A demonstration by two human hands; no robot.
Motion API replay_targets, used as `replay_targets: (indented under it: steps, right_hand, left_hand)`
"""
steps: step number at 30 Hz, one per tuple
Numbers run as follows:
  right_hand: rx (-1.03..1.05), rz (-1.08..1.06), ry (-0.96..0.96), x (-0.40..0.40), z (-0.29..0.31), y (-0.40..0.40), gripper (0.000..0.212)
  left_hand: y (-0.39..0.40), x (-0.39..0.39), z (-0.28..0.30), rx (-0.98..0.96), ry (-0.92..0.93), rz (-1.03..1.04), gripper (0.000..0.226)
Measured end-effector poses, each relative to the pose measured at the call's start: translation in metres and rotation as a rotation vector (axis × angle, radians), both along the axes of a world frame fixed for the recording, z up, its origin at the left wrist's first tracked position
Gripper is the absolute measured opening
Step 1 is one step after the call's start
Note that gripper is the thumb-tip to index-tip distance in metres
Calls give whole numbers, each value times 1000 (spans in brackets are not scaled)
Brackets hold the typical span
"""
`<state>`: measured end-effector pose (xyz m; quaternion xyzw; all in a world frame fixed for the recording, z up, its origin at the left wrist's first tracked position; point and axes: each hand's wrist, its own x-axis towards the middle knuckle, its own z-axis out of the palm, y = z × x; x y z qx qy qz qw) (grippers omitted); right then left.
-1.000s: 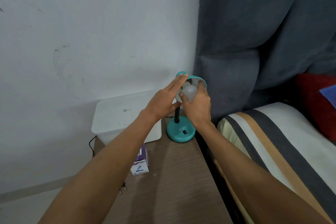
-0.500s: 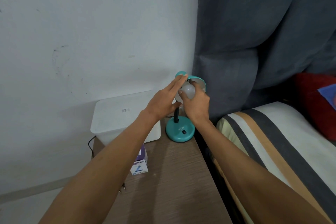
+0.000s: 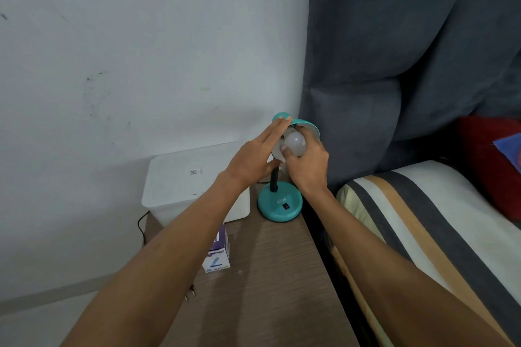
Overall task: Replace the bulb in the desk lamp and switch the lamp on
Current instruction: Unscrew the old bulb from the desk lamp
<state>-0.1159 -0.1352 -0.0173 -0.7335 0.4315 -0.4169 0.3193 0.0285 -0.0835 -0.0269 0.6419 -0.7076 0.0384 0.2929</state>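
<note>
A small teal desk lamp stands at the far right corner of the wooden table, its round base (image 3: pixel 279 204) carrying a black switch (image 3: pixel 286 206). Its teal shade (image 3: pixel 308 124) faces me. A white bulb (image 3: pixel 295 143) sits in the mouth of the shade, and my right hand (image 3: pixel 307 166) grips it with fingers and thumb. My left hand (image 3: pixel 255 158) lies against the left side of the shade, fingers stretched along its rim and thumb under it. The socket is hidden behind the bulb and fingers.
A white lidded box (image 3: pixel 186 183) stands against the wall left of the lamp. A small purple and white bulb carton (image 3: pixel 217 252) and a black plug (image 3: pixel 190 291) lie on the table (image 3: pixel 270 284). A striped mattress (image 3: pixel 423 222) and grey headboard are right.
My right hand has shifted its grip around the bulb, fingers and thumb turning slightly. My left hand stays on the shade. The lamp has not moved.
</note>
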Motion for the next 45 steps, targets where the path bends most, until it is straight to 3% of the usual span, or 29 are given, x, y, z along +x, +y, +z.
replay_targets:
  steps: [2, 5, 8, 14, 20, 28, 36, 45]
  right_hand:
    - [-42, -8, 20, 1, 0, 0, 47]
    - [-179, 15, 163, 1, -3, -1, 59]
    - [-66, -31, 118, 0, 0, -3, 67]
    - [-8, -10, 71, -2, 3, -1, 62]
    - [-66, 0, 46, -1, 9, 2, 40]
    - [-8, -29, 58, -12, 18, 9, 58]
    - [-17, -23, 95, -44, 26, 35, 59]
    - [-56, 12, 135, -64, 23, 86, 56]
  left_hand:
    - [0, 0, -1, 3, -7, 3, 106]
    - [0, 0, -1, 7, -6, 13, 107]
    - [0, 0, -1, 8, -11, 14, 108]
    - [0, -2, 0, 7, -6, 11, 103]
    - [0, -4, 4, 36, -12, 30, 106]
    - [6, -8, 8, 81, -21, 76, 109]
    - [35, -22, 22, 180, -33, 170, 121]
    - [136, -25, -1, 196, 154, 358, 91]
